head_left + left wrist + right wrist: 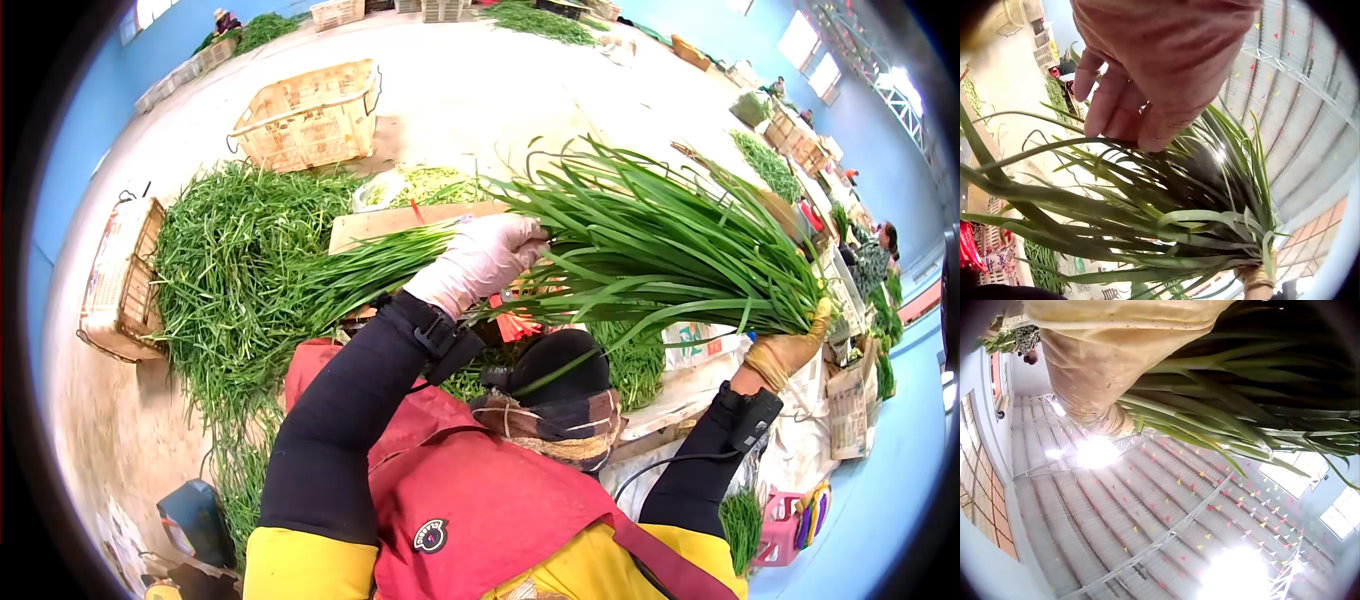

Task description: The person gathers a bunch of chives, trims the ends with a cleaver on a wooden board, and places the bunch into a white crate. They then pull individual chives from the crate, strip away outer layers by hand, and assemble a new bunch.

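My right hand (792,348), in a yellowish glove, grips a big bunch of garlic chives (665,245) by its gathered end. From there the long flat leaves fan leftward. At their loose ends is my left hand (485,262), in a pale thin glove. Its thumb and fingertips pinch a long dark leaf (1054,144) in the left wrist view. Up close in the right wrist view, the yellowish glove (1104,362) wraps the bunch, with leaves (1241,425) spreading to the right. More chives (390,255) lie on a board (350,232) beyond my left forearm.
A large heap of greens (250,250) spreads at the left, beside a plastic crate (120,275). Another crate (310,115) stands behind it. Red strips (515,327) lie below my left hand. A pink stool (780,530) stands at the lower right; other people sit farther off.
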The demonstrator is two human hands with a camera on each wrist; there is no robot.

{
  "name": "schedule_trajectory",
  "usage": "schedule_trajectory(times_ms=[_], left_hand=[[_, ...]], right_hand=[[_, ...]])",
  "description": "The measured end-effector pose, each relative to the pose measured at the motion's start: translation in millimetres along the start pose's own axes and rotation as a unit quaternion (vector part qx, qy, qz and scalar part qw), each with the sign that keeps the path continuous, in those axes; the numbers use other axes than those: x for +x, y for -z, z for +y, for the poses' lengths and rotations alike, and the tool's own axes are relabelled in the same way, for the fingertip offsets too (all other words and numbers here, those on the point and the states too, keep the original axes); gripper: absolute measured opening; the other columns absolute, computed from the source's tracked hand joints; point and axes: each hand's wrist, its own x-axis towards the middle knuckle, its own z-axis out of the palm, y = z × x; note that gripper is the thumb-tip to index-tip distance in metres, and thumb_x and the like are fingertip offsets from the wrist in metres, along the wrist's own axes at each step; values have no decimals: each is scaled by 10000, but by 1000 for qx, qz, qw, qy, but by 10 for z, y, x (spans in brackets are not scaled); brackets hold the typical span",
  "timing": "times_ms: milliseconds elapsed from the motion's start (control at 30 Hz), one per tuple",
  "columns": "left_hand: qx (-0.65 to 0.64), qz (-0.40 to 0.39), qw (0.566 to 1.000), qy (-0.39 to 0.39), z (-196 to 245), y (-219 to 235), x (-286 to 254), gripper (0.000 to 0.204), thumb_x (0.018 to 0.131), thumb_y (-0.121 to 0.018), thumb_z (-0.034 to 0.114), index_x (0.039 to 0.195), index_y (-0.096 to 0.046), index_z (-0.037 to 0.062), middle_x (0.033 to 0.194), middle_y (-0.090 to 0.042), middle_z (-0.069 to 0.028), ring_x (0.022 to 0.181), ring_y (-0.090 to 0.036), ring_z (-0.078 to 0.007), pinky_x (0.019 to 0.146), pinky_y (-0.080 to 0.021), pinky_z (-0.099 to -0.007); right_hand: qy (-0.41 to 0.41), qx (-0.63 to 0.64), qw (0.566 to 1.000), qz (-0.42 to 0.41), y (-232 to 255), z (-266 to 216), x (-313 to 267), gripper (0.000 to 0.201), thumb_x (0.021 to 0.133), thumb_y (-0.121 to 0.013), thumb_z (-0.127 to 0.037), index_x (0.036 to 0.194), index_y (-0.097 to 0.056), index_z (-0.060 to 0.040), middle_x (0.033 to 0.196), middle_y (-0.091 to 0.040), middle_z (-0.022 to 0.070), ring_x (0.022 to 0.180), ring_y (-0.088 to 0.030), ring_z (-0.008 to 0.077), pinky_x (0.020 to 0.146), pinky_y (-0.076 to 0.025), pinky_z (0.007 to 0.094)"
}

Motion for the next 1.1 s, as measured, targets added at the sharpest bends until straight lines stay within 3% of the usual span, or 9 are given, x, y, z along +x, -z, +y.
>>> schedule_trajectory(times_ms=[167, 433, 567, 600, 633, 700, 800, 867, 1100], left_hand=[[-16, -71, 995, 61, -47, -29, -27, 252, 847, -639, 139, 1068, -657, 21, 924, -695, -160, 879, -668, -290, 776, -518, -359], [-248, -127, 922, 268, 163, 49, -205, 209, 919, -567, 170, 1073, -644, 52, 682, -570, -7, 560, -523, -103, 532, -438, -256], [-168, -64, 972, 153, 24, -18, -306, 212, 919, -536, 196, 1051, -661, 88, 831, -664, -63, 709, -630, -181, 649, -510, -323], [97, -123, 986, 49, 76, 74, -316, 227, 903, -537, 198, 1062, -657, 89, 890, -673, -90, 783, -644, -212, 700, -516, -342], [354, -170, 918, -61, 106, 140, -329, 245, 887, -538, 199, 1074, -653, 90, 949, -681, -117, 858, -658, -242, 751, -523, -360], [328, -137, 928, -110, 76, 158, -340, 310, 898, -517, 203, 1163, -615, 77, 1096, -657, -130, 991, -632, -277, 843, -510, -383], [5, -140, 987, 82, 492, 388, -441, 352, 937, -532, 253, 1220, -584, 50, 1206, -618, -141, 1081, -586, -237, 919, -478, -345], [-10, -194, 977, 91, 414, 394, -511, 352, 902, -595, 226, 1198, -596, 37, 1176, -630, -132, 1053, -593, -238, 910, -485, -346], [92, -134, 984, -72, 152, 375, -723, 309, 871, -628, 215, 1139, -632, 60, 1084, -657, -118, 987, -612, -234, 867, -495, -365]], right_hand=[[-21, 11, 1000, -13, -162, 71, -202, 417, 948, -504, -270, 1221, -559, 41, 1195, -612, 210, 1054, -616, 337, 922, -513, 488], [-92, 66, 993, -30, -23, 152, -277, 415, 944, -497, -312, 1196, -588, 5, 1180, -632, 172, 1024, -634, 322, 879, -537, 479], [-75, 13, 996, 39, -303, 236, -515, 401, 931, -525, -300, 1181, -593, 5, 1148, -640, 185, 983, -647, 321, 829, -559, 480], [-101, 43, 994, 9, -286, 263, -538, 399, 932, -523, -294, 1183, -591, 8, 1150, -637, 191, 986, -644, 325, 836, -555, 486], [-127, 72, 989, -20, -259, 297, -554, 398, 932, -521, -289, 1185, -588, 11, 1152, -635, 196, 990, -641, 330, 844, -551, 492], [-134, 64, 988, -31, -225, 365, -592, 402, 932, -514, -281, 1192, -582, 18, 1177, -621, 211, 1018, -626, 345, 863, -540, 504], [-160, 98, 981, -52, -224, 388, -641, 407, 932, -512, -282, 1195, -580, 22, 1188, -615, 216, 1039, -617, 347, 899, -521, 499], [-174, 110, 976, -66, -264, 451, -700, 407, 937, -508, -281, 1196, -579, 24, 1188, -614, 220, 1062, -607, 347, 941, -494, 490], [-195, 144, 967, -77, -201, 608, -882, 418, 928, -544, -248, 1234, -557, 36, 1206, -611, 207, 1117, -580, 353, 999, -446, 486]])
